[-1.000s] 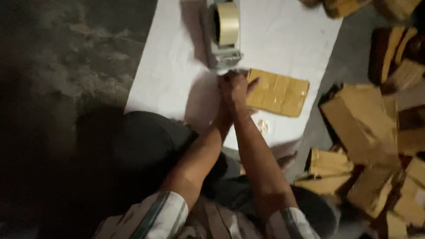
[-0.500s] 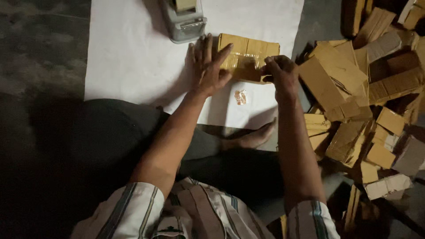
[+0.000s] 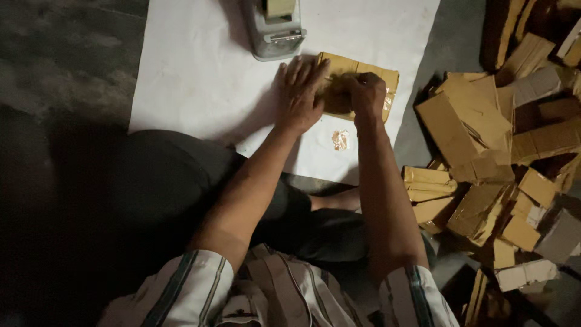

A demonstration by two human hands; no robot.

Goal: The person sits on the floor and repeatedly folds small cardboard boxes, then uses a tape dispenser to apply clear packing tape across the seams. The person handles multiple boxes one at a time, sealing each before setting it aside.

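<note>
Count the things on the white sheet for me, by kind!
Flat brown cardboard packet under the left hand and right hand: 1
Grey tape dispenser: 1
Small crumpled tape scrap: 1
Total on the white sheet: 3
</note>
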